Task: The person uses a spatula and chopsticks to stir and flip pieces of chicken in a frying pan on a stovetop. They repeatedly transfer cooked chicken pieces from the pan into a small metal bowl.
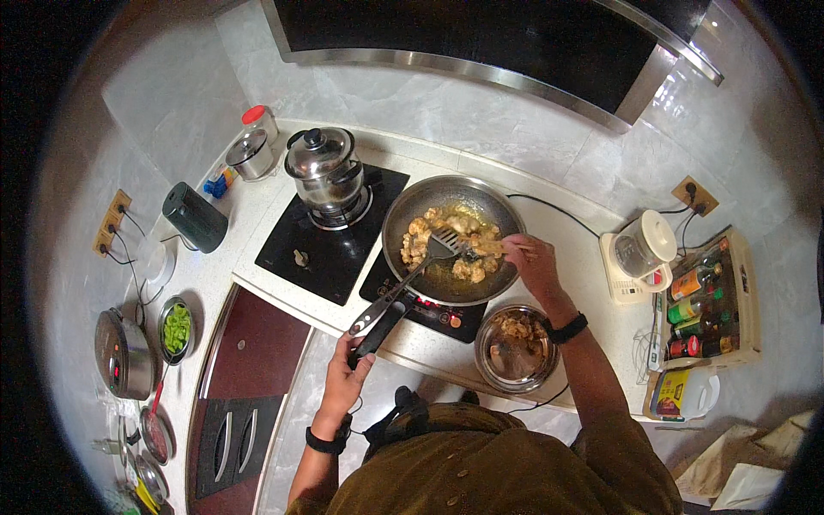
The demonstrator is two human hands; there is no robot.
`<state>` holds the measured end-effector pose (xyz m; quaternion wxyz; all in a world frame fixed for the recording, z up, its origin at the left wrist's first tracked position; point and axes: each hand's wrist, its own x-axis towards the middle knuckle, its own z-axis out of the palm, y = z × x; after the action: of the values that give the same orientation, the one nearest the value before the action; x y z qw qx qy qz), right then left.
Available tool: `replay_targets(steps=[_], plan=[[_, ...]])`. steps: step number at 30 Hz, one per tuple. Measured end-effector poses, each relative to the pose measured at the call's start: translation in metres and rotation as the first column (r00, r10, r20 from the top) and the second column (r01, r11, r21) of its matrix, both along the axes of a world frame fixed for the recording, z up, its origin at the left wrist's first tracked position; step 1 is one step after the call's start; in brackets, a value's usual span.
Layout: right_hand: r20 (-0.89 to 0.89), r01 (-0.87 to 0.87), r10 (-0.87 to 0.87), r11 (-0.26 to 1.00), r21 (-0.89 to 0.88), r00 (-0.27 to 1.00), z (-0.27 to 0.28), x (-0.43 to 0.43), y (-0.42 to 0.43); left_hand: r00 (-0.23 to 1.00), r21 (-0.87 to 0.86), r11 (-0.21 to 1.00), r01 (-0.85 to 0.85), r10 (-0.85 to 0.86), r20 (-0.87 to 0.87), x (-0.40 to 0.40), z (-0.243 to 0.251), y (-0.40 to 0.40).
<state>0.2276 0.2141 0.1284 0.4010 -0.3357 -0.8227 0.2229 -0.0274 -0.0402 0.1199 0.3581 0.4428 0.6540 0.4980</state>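
My left hand (346, 373) grips the black handle of a frying pan (504, 277), with the end of a slotted spatula's handle (384, 304) at its fingers. The spatula's head rests among browned food pieces (467, 223) in oil in the pan. In my right hand (529, 261) are wooden chopsticks (492, 246), their tips over the food. Under the pan is a black induction cooker (463, 324) with lit red lights. A metal bowl (483, 368) holding more browned pieces stands near the counter's front edge, below my right wrist.
A lidded steel pot (327, 177) stands on the black gas hob (328, 264) left of the pan. Farther left are a bowl of chopped greens (176, 329) and an electric cooker (132, 360). To the right are a cream kettle (637, 257) and a bottle rack (743, 322). A range hood (463, 67) hangs behind.
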Motion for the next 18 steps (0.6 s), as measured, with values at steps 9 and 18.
replay_targets(steps=[9, 18], plan=[[-0.092, -0.014, -0.007, 0.975, -0.223, 0.996, -0.001, 0.004, -0.003, 0.927, -0.032, 0.979, -0.201, 0.201, 0.318, -0.025, -0.004, 0.034], [0.015, -0.042, 0.046, 0.978, -0.202, 0.999, 0.006, 0.000, -0.007, 0.809, 0.064, 0.978, -0.198, 0.126, 0.575, -0.040, -0.003, 0.059]])
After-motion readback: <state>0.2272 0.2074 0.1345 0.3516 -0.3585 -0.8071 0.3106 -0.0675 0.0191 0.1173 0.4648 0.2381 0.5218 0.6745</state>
